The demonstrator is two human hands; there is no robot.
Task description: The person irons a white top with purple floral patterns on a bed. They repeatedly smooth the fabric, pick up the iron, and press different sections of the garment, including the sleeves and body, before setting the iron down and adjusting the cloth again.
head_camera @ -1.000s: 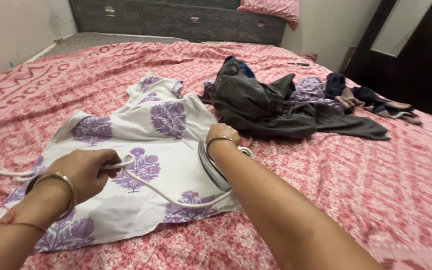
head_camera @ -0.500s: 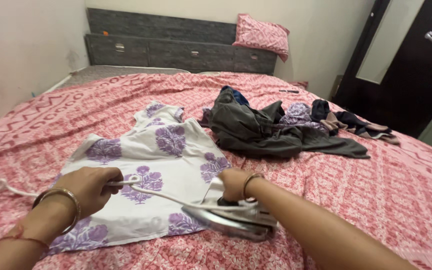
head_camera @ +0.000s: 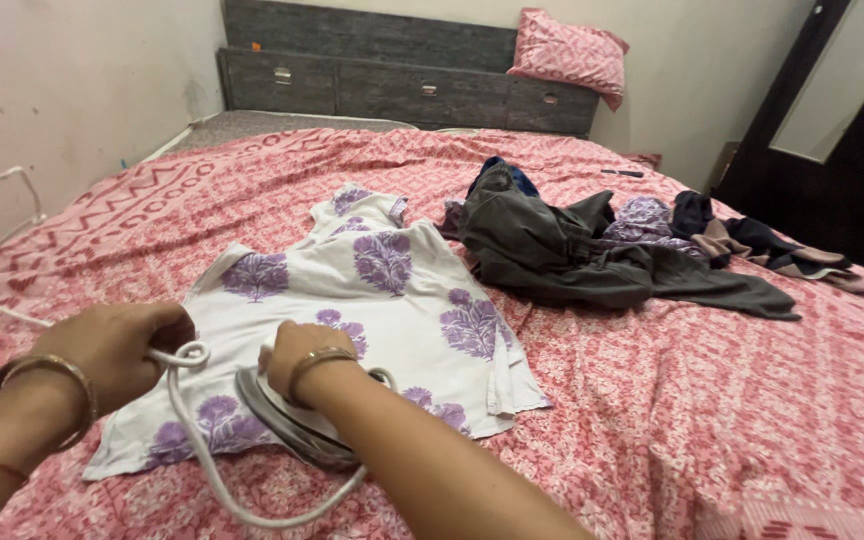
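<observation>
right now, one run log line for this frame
left hand: grips white cord | right hand: grips iron | iron: on white purple-print garment | surface: pink bedspread

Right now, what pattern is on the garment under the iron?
White garment with purple floral block-print motifs, clearest in the head view.

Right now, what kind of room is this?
Most likely a bedroom: a wide bed under a pink patterned sheet, a grey headboard with a pink pillow on it, and loose clothes lying around.
</observation>
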